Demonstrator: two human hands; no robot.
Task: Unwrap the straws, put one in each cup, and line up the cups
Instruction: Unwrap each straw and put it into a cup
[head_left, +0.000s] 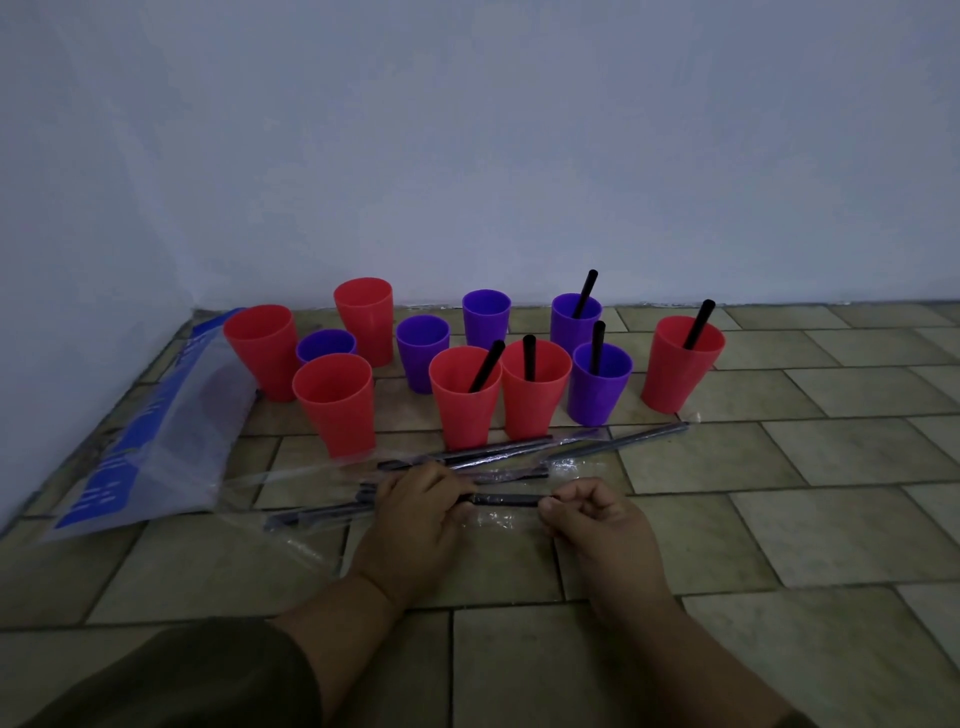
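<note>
Several red and purple cups stand on the tiled floor near the wall. Black straws stick out of several on the right, such as a red cup (681, 361) and a purple cup (598, 382). Cups on the left, like a red one (336, 402), hold none. A black straw (506, 500) in clear wrapping lies between my hands. My left hand (415, 512) grips its left part and my right hand (597, 519) pinches its right end. More wrapped straws (519, 452) lie on the floor just beyond my hands.
A flat blue and clear plastic bag (150, 441) lies at the left by the wall corner. Loose clear wrappers (291, 540) lie left of my left hand. The wall runs right behind the cups. Bare tiles stretch to the right.
</note>
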